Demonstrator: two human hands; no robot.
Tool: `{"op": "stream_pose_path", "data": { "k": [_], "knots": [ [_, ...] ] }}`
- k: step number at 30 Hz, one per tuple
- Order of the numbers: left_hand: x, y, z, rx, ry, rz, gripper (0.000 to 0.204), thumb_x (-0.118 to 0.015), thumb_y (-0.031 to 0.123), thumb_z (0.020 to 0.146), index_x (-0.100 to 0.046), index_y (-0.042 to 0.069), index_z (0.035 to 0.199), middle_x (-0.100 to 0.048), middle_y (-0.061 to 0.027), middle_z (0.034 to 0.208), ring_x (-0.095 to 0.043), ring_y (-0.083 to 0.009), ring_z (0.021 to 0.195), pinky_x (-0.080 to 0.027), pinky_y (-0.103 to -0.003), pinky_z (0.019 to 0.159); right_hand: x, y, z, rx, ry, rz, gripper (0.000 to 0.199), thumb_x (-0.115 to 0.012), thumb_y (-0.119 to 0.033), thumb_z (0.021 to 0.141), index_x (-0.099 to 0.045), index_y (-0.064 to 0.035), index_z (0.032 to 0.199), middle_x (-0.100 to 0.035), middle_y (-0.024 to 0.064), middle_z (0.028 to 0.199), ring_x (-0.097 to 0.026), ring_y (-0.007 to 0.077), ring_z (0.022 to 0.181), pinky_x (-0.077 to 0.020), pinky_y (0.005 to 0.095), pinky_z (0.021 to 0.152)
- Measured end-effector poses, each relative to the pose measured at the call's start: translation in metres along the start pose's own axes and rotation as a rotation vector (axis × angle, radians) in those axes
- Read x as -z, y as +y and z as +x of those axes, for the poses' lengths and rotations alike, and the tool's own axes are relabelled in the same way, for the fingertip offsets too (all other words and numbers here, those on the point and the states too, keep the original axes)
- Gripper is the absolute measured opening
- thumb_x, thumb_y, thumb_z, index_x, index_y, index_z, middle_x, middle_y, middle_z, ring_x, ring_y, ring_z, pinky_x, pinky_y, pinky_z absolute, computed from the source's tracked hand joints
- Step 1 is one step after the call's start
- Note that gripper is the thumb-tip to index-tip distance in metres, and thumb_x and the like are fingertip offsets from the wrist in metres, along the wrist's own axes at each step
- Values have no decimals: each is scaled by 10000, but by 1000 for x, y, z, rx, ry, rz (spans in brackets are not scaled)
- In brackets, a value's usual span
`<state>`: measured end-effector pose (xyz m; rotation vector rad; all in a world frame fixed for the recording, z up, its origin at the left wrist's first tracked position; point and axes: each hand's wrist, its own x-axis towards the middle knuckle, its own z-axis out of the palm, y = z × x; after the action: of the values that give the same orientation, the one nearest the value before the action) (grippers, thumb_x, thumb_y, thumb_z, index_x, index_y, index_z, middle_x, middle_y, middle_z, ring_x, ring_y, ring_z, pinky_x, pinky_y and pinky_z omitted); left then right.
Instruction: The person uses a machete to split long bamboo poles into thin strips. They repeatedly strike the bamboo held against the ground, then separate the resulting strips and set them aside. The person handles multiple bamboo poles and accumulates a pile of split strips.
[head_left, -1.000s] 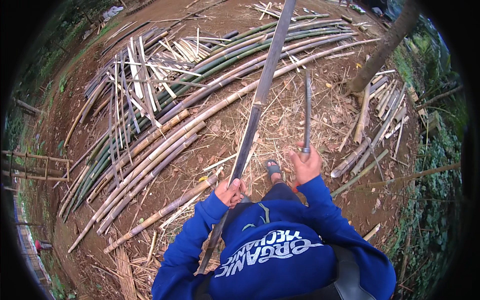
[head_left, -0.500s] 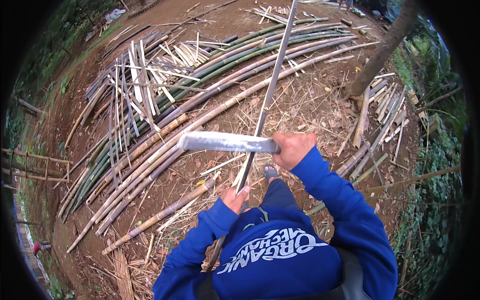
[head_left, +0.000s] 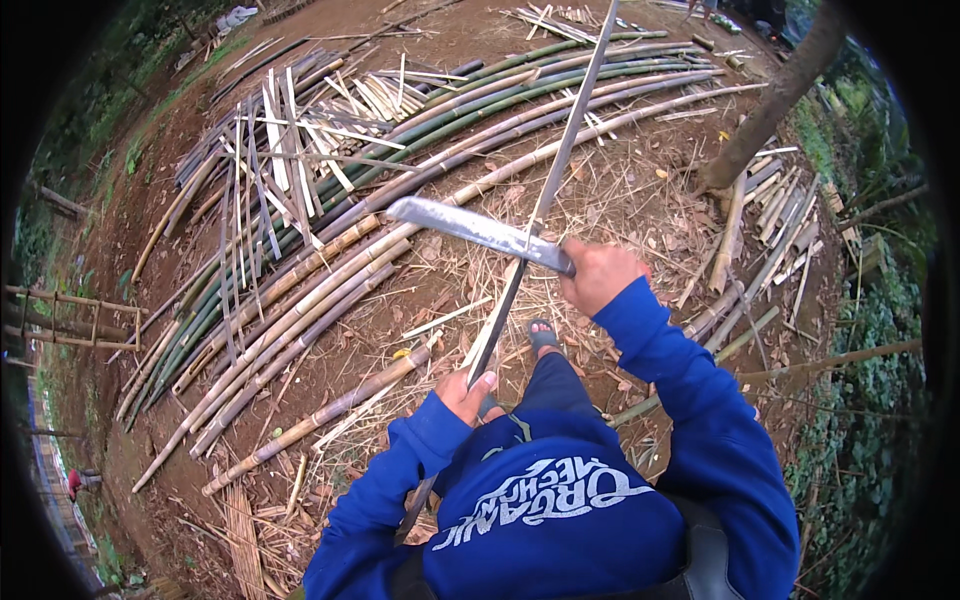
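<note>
A long bamboo strip (head_left: 566, 153) runs from beside my body up and away to the far side, dark along one edge. My left hand (head_left: 465, 394) is closed round its near part, the thumb lying along it. In my right hand (head_left: 602, 275) is the handle of a machete (head_left: 475, 228), mostly covered by the fingers. The wide grey blade points left with its tip tilted away from me. It crosses the strip a short way beyond my left hand and appears to touch it.
Long bamboo poles (head_left: 440, 215) lie in a curved row ahead and left, with split strips (head_left: 285, 150) heaped on them. A tree trunk (head_left: 765, 105) stands at the right beside short bamboo pieces (head_left: 780, 215). A cut pole (head_left: 320, 425) lies left of me; shavings litter the soil.
The machete has shifted slightly farther up the strip, and its tip has swung away from me. My left hand stays on the strip in nearly the same place.
</note>
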<state>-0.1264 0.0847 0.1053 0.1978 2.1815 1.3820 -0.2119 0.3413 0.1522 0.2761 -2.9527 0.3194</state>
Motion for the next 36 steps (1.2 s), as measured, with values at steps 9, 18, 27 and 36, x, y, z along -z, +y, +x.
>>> {"op": "stream_pose_path", "data": {
  "k": [9, 18, 27, 36],
  "knots": [
    [-1, -15, -14, 34, -7, 25, 314, -510, 280, 943, -596, -4, 842, -561, -104, 610, -549, -233, 554, -425, -374, 557, -1, 14, -9, 73, -37, -72, 163, -639, -199, 739, -571, -72, 816, -621, 108, 638, -647, 279, 564, -530, 412, 535],
    [-22, -52, -45, 8, 37, -244, 371, -540, 316, 950, -464, 71, 681, -401, 28, 469, -395, -75, 371, -321, -250, 356, -2, 71, 26, -244, 50, -213, 143, -612, -218, 811, -604, -89, 873, -624, 103, 636, -647, 277, 575, -532, 445, 577],
    [-16, -122, -81, 264, -118, -190, 421, -548, 371, 925, -567, 7, 714, -490, -67, 506, -497, -170, 469, -395, -345, 475, -10, 68, 21, -196, -307, -131, 212, -589, -236, 817, -606, -98, 977, -660, 147, 753, -673, 323, 707, -543, 465, 675],
    [-4, -167, -122, 156, -104, 73, 405, -573, 378, 916, -572, 7, 754, -501, -78, 531, -497, -186, 494, -403, -350, 506, -18, 88, 23, 47, -396, -290, 225, -591, -229, 770, -571, -99, 952, -651, 153, 719, -664, 347, 702, -537, 482, 687]
  ]
}}
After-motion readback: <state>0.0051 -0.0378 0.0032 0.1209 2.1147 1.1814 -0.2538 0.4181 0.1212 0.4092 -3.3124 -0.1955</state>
